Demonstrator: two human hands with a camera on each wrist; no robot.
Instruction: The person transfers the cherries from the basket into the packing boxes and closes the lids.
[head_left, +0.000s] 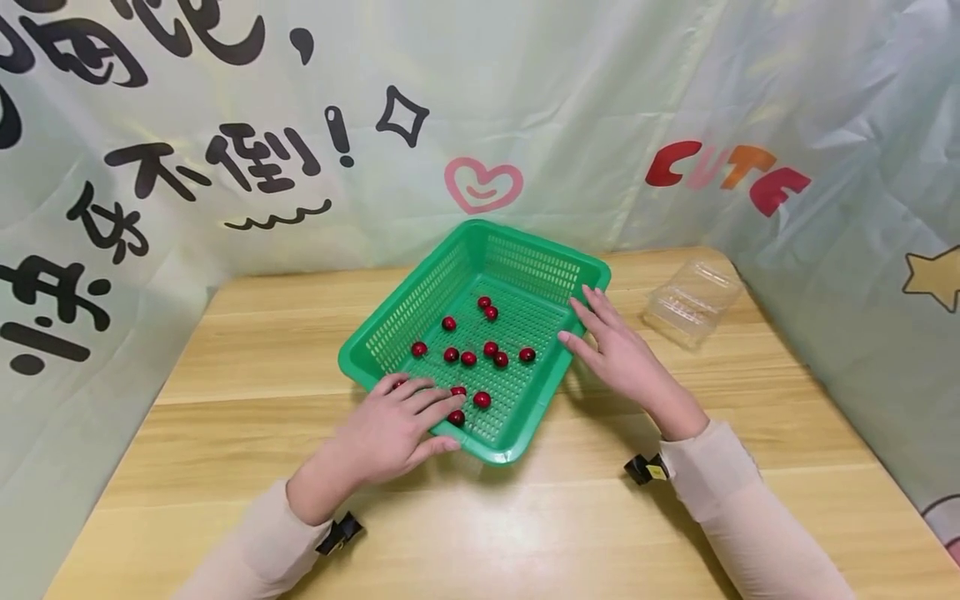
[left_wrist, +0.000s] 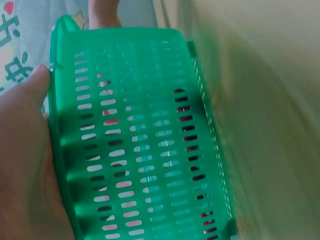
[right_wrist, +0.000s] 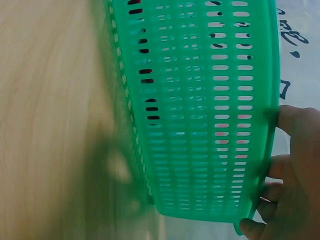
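Note:
A green plastic basket (head_left: 498,456) with slotted walls sits at an angle on the table. Scattered over its mesh floor are several dark red cherry-like fruits (head_left: 482,400). My left hand (head_left: 390,429) lies across the near left rim, its fingers extended over the inside and its thumb along the outer side. On the right rim, the spread fingers of my right hand (head_left: 626,354) touch the edge. Both wrist views look at the basket's outer walls, where the left thumb (left_wrist: 37,82) and the right fingertips (right_wrist: 272,192) meet the rim. Neither hand holds a fruit.
A clear plastic box (head_left: 693,304) stands on the wooden table (head_left: 247,367) at the back right. A printed fabric backdrop (head_left: 570,125) encloses the table's back and sides. Each sleeve carries a small black clip-like device (head_left: 340,533) at the cuff.

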